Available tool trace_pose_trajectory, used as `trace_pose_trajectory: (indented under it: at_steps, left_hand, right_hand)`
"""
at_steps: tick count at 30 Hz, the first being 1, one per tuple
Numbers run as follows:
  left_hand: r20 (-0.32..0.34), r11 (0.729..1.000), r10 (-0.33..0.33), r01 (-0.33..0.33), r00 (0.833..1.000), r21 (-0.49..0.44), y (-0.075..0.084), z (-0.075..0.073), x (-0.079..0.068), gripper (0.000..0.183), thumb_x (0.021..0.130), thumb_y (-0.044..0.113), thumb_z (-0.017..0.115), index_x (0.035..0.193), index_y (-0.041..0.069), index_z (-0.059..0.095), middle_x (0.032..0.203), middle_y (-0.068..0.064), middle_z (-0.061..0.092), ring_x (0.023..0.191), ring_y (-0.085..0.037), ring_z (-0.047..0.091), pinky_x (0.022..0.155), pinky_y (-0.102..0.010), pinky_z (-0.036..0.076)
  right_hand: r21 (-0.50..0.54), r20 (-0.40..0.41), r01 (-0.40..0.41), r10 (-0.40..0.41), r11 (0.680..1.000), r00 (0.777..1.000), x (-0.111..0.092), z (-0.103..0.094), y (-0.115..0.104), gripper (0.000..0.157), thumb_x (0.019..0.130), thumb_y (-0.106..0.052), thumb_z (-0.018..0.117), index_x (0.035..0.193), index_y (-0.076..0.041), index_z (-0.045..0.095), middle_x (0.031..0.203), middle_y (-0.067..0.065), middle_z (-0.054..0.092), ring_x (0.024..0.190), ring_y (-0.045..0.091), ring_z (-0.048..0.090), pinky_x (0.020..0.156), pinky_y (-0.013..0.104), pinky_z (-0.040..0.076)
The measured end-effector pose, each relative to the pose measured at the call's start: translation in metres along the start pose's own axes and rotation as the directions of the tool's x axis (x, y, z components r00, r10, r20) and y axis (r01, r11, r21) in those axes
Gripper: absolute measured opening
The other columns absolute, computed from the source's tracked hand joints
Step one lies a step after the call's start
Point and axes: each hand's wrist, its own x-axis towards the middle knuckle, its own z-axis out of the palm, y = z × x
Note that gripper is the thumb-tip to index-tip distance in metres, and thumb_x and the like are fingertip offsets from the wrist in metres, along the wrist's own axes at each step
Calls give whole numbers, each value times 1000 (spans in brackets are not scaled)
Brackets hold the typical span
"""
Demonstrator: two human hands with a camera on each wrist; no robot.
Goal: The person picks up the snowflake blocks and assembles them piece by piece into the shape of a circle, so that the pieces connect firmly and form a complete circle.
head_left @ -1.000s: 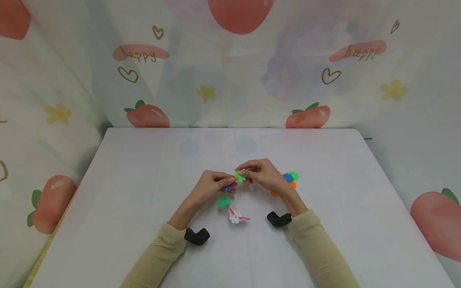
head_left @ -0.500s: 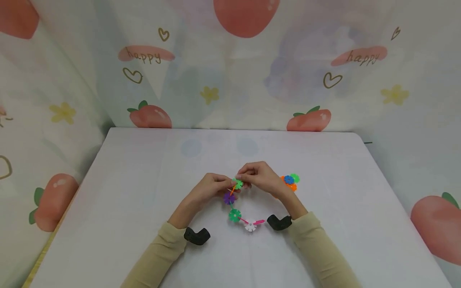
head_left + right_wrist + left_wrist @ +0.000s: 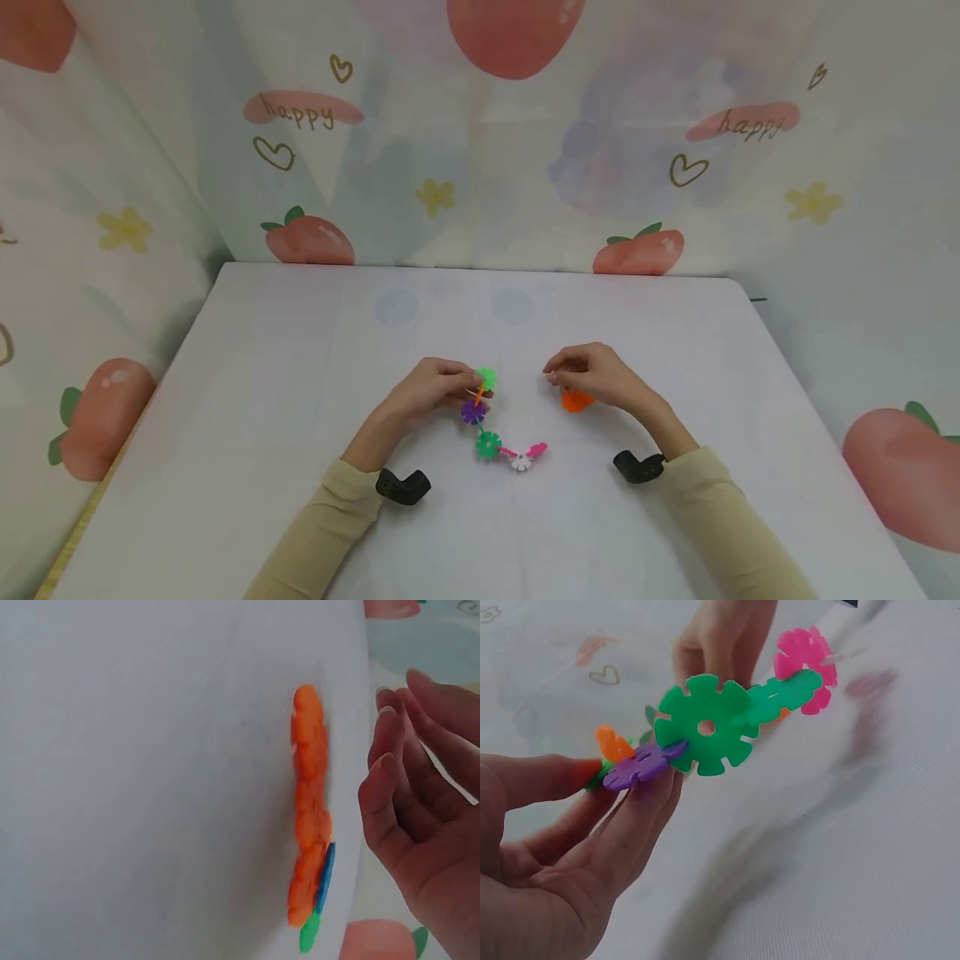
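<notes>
At far left, a fruit-printed cloth (image 3: pixel 108 419) hangs beside the white tabletop (image 3: pixel 262 358). Next comes a beige left sleeve (image 3: pixel 315 533), with a black bent device (image 3: pixel 402 487) at its cuff. The left hand (image 3: pixel 431 392) pinches the upper end of a chain of interlocking notched flower discs between thumb and fingers, near the middle of the table. From that end down, the chain shows an orange disc (image 3: pixel 613 742) beside a bright green disc (image 3: pixel 487 379), a purple disc (image 3: pixel 473 412), a green disc (image 3: pixel 488 445), a white disc (image 3: pixel 521 462) and, at the free end, a pink disc (image 3: pixel 537 450); I cannot tell whether that end touches the table. Well apart to the right, the right hand (image 3: pixel 596 372) grasps nothing, its fingers loosely bent, near a cluster of orange discs (image 3: pixel 308 795). In the right wrist view these lie almost edge-on, with a blue disc (image 3: pixel 325 877) and a light green disc (image 3: pixel 309 934) at one end. Rightmost is the right sleeve (image 3: pixel 735 521).
</notes>
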Motion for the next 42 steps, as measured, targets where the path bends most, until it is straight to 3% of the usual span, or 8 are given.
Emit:
trace_pose_trajectory:
  at_steps: [7,16,23,33,37,42]
  left_hand:
    - [-11,998,-4,3,1000,-67,-2,-3,1,26,100,17,66,110,-6,73,105,-15,79,90,-17,76,80,-24,61]
    - [-5,994,-13,12,1000,-111,-4,-4,2,27,101,15,65,113,-7,72,105,-16,79,89,-15,76,79,-24,61]
    - [15,995,-16,18,1000,-100,-7,-5,4,25,101,15,64,111,-6,73,106,-16,78,92,-15,76,76,-22,60]
    - [31,996,-24,26,999,-87,-6,-4,3,27,102,18,63,112,-4,74,107,-15,78,94,-16,76,79,-22,60]
    - [38,995,-22,25,999,-92,-5,-3,2,27,102,18,63,112,-5,74,107,-16,78,96,-18,76,82,-25,61]
    - [53,995,-14,19,999,-95,-4,-2,1,28,101,18,64,113,-6,74,107,-17,78,97,-20,77,84,-26,61]
  right_hand:
    - [-136,-13,-6,5,991,1000,-17,-8,21,21,89,-12,78,110,-7,76,103,5,71,86,16,60,75,24,51]
    - [-186,23,28,-24,982,999,-19,-1,22,17,85,-12,83,93,-8,68,84,0,62,77,14,56,70,24,50]
    - [-98,-39,26,-29,995,999,-14,11,16,10,90,-9,77,99,-11,72,89,0,70,84,14,66,77,23,56]
    - [51,-127,97,-90,994,988,-3,23,-9,15,95,-10,73,110,-8,77,99,5,78,91,19,75,84,21,58]
    - [158,-149,143,-120,977,982,0,29,-21,14,94,-8,74,108,-5,76,97,9,78,87,27,76,82,31,62]
    - [189,-172,189,-157,963,972,4,38,-30,10,93,-9,76,103,-9,78,92,6,79,86,31,76,81,37,63]
